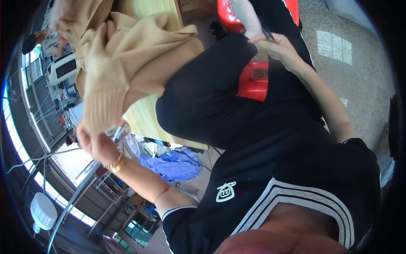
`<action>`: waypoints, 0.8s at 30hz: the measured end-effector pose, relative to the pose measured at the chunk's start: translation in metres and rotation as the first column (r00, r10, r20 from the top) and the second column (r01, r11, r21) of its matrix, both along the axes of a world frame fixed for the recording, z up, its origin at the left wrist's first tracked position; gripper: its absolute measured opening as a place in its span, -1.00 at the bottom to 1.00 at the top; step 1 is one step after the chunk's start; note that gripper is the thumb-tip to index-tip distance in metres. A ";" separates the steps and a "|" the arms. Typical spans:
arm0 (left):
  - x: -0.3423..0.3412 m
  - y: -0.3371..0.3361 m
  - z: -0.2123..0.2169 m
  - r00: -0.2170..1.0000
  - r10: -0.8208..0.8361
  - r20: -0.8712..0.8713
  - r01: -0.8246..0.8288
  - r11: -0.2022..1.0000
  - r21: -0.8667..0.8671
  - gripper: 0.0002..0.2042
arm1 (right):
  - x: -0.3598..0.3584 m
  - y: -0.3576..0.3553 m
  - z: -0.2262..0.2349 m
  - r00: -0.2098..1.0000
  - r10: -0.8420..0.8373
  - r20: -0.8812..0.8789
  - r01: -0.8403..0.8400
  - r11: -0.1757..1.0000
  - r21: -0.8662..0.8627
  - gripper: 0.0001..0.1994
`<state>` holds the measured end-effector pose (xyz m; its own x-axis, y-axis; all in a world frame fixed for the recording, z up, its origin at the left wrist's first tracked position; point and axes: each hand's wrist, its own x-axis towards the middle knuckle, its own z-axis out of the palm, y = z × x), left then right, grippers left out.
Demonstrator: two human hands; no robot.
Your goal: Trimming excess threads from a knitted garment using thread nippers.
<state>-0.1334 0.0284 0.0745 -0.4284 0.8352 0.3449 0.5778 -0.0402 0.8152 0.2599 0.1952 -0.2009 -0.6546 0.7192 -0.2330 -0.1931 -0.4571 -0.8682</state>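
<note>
Tan knitwear (pixel 111 63) is in left fingers (pixel 84 142); blue bundle (pixel 174 165) nearby, perhaps bagged.

A: From my remote station, how do I label the knit garment (pixel 114 67)?

B: I record it as uniform tan, its ribbed band (pixel 102 108) patterned in narrow parallel ridges.

A: And the desk (pixel 146 120)?

B: I note pale yellow with faint wood grain; the bunched cloth (pixel 173 164) nearby is violet-blue.

A: The wearer's clothing?

B: I see a black shirt (pixel 253 169) bearing a white emblem (pixel 226 191), its collar (pixel 275 195) striped white and black with fine zigzag; the trousers (pixel 198 97) are black.

A: Remaining colours?

B: I list a gold bangle (pixel 117 166), a glossy red stool (pixel 253 89) and a grey, speckled floor (pixel 361 97).
</note>
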 end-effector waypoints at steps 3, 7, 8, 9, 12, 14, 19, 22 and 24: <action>-0.016 -0.041 0.010 0.929 0.004 0.369 -0.119 0.950 0.288 -0.56 | -0.019 0.013 0.023 0.999 0.027 0.021 -0.031 0.977 0.210 -0.77; -0.029 -0.038 0.004 0.777 0.395 0.490 -0.580 0.753 0.311 -0.52 | -0.056 0.024 0.047 0.990 0.121 -0.068 -0.091 0.934 0.347 -0.77; -0.060 -0.052 -0.005 0.811 0.367 0.456 -0.516 0.815 0.262 -0.52 | -0.063 0.022 0.053 0.987 0.113 -0.117 -0.065 0.933 0.353 -0.78; -0.093 -0.065 -0.026 0.798 0.453 0.397 -0.538 0.833 0.132 -0.54 | -0.063 0.020 0.053 0.987 0.120 -0.105 -0.075 0.931 0.358 -0.78; -0.198 -0.135 -0.052 0.525 0.742 0.418 -0.727 0.646 -0.233 -0.64 | -0.076 0.007 0.047 0.976 0.153 -0.155 -0.093 0.937 0.337 -0.80; -0.112 -0.060 -0.087 0.704 0.704 0.099 -0.701 0.710 -0.061 -0.60 | -0.059 0.005 0.030 0.992 0.126 0.002 -0.121 0.949 0.292 -0.80; -0.015 0.006 -0.107 0.964 0.201 -0.171 -0.231 0.958 -0.172 -0.76 | -0.046 -0.004 0.026 0.997 0.070 0.028 -0.075 0.958 0.278 -0.77; 0.014 0.029 -0.119 0.908 -0.080 -0.411 -0.133 0.875 -0.466 -0.70 | -0.037 -0.004 0.039 0.990 0.096 0.102 -0.117 0.967 0.227 -0.78; 0.008 0.031 -0.142 0.765 -0.096 -0.637 -0.310 0.812 -0.495 -0.57 | -0.035 -0.005 0.037 0.983 0.140 0.123 -0.159 0.974 0.161 -0.78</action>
